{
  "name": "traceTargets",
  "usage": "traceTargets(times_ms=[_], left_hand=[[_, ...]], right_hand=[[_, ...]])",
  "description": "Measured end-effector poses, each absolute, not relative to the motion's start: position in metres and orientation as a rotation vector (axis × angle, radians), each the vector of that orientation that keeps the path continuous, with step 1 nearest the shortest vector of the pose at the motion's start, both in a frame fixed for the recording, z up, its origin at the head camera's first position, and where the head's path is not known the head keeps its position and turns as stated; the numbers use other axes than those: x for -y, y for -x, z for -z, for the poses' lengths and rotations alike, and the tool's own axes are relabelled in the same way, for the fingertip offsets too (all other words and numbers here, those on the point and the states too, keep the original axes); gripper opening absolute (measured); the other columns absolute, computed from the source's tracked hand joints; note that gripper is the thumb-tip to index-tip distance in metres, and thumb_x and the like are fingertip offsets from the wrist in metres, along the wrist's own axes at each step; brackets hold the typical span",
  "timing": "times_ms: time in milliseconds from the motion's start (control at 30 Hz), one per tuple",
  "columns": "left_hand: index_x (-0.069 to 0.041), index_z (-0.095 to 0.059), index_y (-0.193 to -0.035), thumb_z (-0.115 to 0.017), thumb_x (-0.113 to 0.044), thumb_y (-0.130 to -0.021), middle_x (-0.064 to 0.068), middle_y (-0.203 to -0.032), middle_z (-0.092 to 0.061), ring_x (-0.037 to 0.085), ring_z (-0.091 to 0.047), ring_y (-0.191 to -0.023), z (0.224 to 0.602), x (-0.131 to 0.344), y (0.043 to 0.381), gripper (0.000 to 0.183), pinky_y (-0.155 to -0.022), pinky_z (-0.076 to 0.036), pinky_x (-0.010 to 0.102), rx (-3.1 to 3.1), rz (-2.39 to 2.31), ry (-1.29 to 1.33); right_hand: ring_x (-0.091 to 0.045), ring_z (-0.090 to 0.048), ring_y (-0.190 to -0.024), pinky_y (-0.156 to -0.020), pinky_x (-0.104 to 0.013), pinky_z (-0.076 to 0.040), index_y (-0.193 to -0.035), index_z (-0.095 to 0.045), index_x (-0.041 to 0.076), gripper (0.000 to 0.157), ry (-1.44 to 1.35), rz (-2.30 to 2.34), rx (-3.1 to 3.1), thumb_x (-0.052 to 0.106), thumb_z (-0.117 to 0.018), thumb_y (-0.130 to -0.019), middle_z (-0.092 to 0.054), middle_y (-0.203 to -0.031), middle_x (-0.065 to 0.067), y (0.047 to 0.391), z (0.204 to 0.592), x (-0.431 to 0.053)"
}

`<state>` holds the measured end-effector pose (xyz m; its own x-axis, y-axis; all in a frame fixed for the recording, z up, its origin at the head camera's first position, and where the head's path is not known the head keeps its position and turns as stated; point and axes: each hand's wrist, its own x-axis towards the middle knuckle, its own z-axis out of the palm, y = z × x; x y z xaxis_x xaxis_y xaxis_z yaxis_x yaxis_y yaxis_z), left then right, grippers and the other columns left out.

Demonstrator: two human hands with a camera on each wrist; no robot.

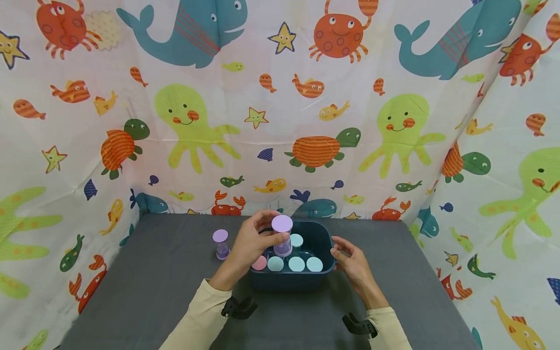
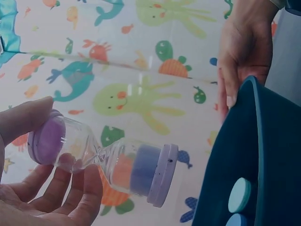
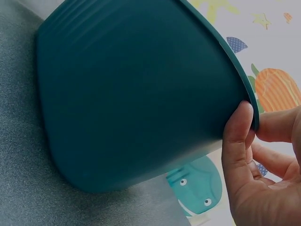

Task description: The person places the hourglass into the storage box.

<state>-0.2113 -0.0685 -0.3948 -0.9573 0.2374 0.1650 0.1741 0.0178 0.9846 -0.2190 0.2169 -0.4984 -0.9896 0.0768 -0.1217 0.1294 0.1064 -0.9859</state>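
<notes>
My left hand (image 1: 251,243) grips a sand timer (image 1: 282,224) with lilac caps, thumb on one end and fingers curled along the glass. It is held upright over the dark teal bin (image 1: 288,283). Bluish-purple sand lies at one end of its glass in the left wrist view. With thumb outside and index finger over the rim, my right hand (image 3: 254,165) pinches the bin's right edge. Inside the bin stand several timers with pale mint caps (image 1: 296,264) and one with a pink cap (image 1: 259,263); their glass is mostly hidden.
A second lilac-capped sand timer (image 1: 221,244) stands upright on the grey table (image 1: 175,291), left of the bin. A curtain (image 1: 262,165) printed with sea animals hangs behind the table and along both sides.
</notes>
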Motion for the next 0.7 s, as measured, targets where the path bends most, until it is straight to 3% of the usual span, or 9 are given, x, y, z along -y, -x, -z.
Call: traceTargets(times_ms=[700], left_hand=[[-0.015,-0.061,-0.128,-0.081,-0.022,-0.080,0.006,-0.126,-0.063,0.024,-0.058,-0.116,0.405,0.019,0.241,0.052,-0.101,-0.050,0.041,-2.235,-2.096,-0.414]], right_hand=[[-0.022,-0.055,-0.093,-0.066,-0.026,-0.054,-0.139,-0.053,0.013,0.041,-0.259,2.052,-2.318,0.014,-0.058,-0.099,-0.049,-0.112,-0.008,0.219,0.499,-0.217]])
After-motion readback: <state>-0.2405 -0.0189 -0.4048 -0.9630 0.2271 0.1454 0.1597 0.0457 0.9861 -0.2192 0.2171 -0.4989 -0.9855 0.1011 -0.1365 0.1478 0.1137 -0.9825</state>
